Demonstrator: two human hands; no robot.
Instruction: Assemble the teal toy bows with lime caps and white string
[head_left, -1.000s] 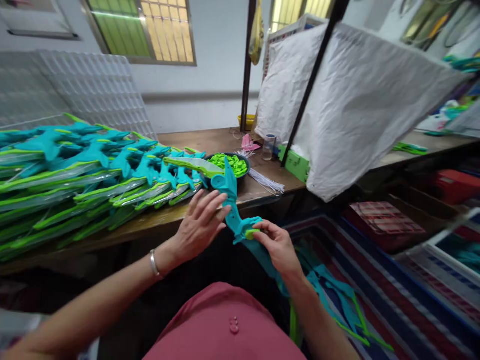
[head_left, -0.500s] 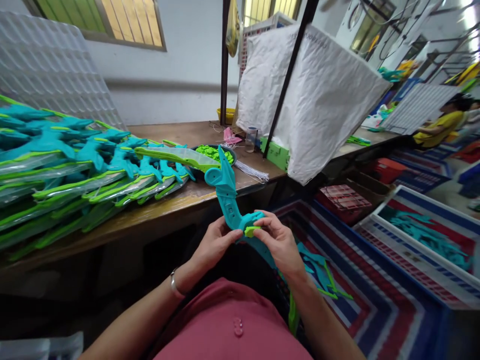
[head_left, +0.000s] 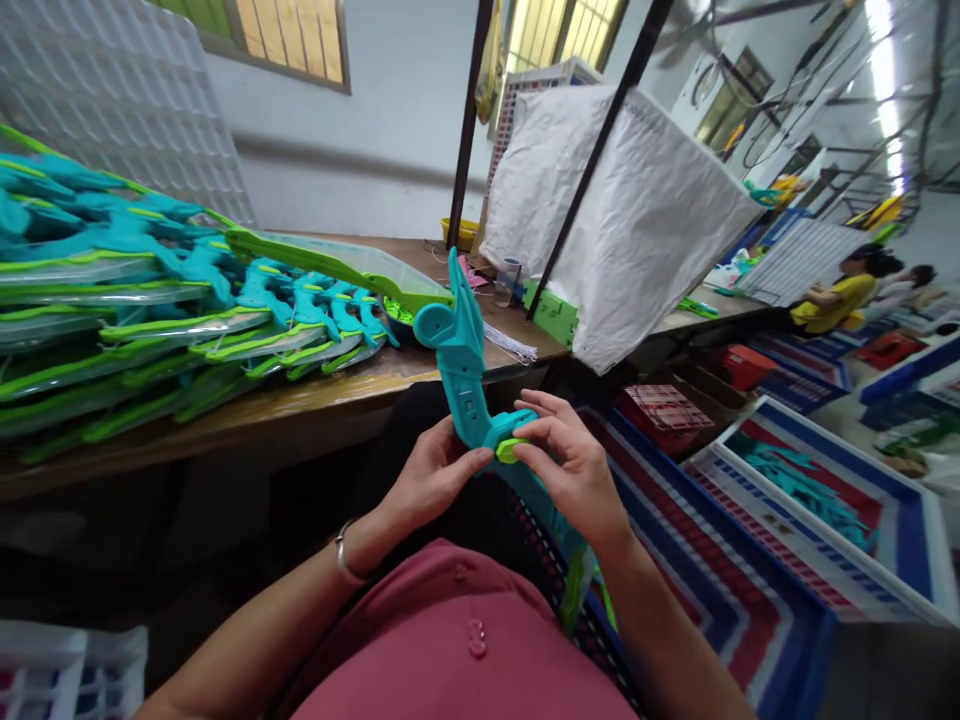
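A teal part is held upright over the lap, just near of the bench edge. It is gripped low on its left side by the left hand, whose fingers are curled closed on it. A green clip on the part is pinched between the thumb and fingertips of the right hand. A stack of similar parts is spread on the bench to the left, and a white sack is hung farther right.

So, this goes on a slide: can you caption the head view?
Left hand holds a teal plastic part; right hand pinches a green piece on it, before a wooden bench.
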